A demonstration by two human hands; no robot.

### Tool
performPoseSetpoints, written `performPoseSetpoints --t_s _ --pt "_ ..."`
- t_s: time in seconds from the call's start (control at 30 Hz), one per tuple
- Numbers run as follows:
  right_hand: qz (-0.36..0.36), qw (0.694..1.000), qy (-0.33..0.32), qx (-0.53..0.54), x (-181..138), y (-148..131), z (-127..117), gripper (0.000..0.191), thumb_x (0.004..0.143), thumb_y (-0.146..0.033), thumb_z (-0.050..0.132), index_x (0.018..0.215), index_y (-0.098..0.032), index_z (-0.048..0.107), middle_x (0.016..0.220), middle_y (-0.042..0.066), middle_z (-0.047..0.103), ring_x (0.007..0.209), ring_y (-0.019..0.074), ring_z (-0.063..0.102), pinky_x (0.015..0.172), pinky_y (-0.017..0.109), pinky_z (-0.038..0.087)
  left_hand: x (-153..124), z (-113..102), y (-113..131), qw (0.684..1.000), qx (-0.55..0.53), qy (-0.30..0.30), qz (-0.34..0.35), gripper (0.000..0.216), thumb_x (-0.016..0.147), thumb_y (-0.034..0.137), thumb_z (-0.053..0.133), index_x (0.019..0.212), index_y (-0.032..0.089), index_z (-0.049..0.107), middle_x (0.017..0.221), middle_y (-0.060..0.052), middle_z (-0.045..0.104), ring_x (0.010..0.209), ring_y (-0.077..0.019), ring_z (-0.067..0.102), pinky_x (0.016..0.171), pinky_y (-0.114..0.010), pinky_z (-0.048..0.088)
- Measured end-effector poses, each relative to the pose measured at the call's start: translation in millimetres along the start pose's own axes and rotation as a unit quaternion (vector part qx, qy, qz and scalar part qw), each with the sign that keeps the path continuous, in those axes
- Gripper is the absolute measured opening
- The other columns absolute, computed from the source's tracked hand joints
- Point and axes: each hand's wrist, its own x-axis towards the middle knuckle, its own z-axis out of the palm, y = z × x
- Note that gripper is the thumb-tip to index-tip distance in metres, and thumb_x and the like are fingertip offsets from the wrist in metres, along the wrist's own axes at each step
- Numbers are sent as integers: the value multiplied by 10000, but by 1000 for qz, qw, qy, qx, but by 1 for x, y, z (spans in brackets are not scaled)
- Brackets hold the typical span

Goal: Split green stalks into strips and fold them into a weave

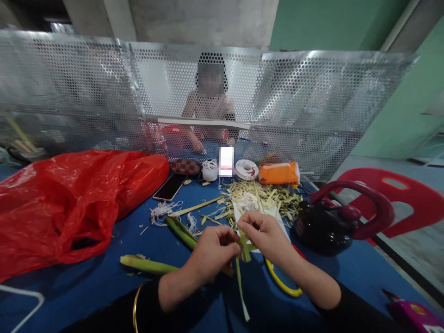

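Note:
My left hand [217,249] is closed round the end of a green leaf strip [245,249] that looks folded into a small cross-like shape. Close on its right, my right hand [265,233] pinches with thumb and forefinger at the top of the same piece. A narrow pale tail [241,289] hangs down below the fingers. Under the hands lies white paper [239,210]. Thick green stalks [149,264] rest on the blue table [138,236] to the left of my left hand. A yellow ring-like handle [282,282] shows below my right forearm.
Pale plant shreds [287,199] are heaped ahead. A black kettle [322,226] stands at right beside a red chair [409,199]. On the left are a red plastic bag [86,199] and a phone [170,187]. Behind a perforated metal screen [294,101] sits another person [211,106].

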Motion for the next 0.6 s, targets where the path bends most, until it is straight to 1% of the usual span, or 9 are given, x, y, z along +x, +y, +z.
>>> performPoseSetpoints --t_s 0.1,0.17,0.33,0.47,0.6 --pt "14 999 11 39 -1 -3 1 249 892 -331 481 674 -212 484 481 -68 487 422 95 426 457 222 341 0 2 -3 999 -4 -42 -30 114 564 191 609 655 163 546 516 32 595 404 -92 493 420 -221 426" --pt "25 996 16 82 0 -4 1 261 914 -361 461 696 -218 457 474 -69 522 397 93 458 451 219 365 1 2 -4 997 -8 -66 -34 118 570 199 616 659 160 547 517 31 593 394 -83 482 411 -211 414" --pt "62 977 35 202 5 -2 -2 264 889 -427 505 746 -209 463 540 -36 630 441 105 567 480 217 410 2 -4 -3 995 10 -99 -21 160 672 294 625 678 138 596 550 40 551 412 -60 478 442 -196 415" --pt "66 966 62 243 6 -1 -2 267 865 -434 549 753 -202 478 577 -20 662 503 119 614 527 227 445 0 -6 3 992 6 -127 -24 207 699 339 638 664 141 589 557 29 561 428 -66 496 459 -195 409" --pt "59 961 80 260 3 -4 1 262 874 -436 545 769 -204 484 609 -16 670 546 129 634 572 248 482 -2 -7 10 989 29 -140 -27 221 706 342 646 632 142 586 550 28 552 438 -69 494 473 -200 399"
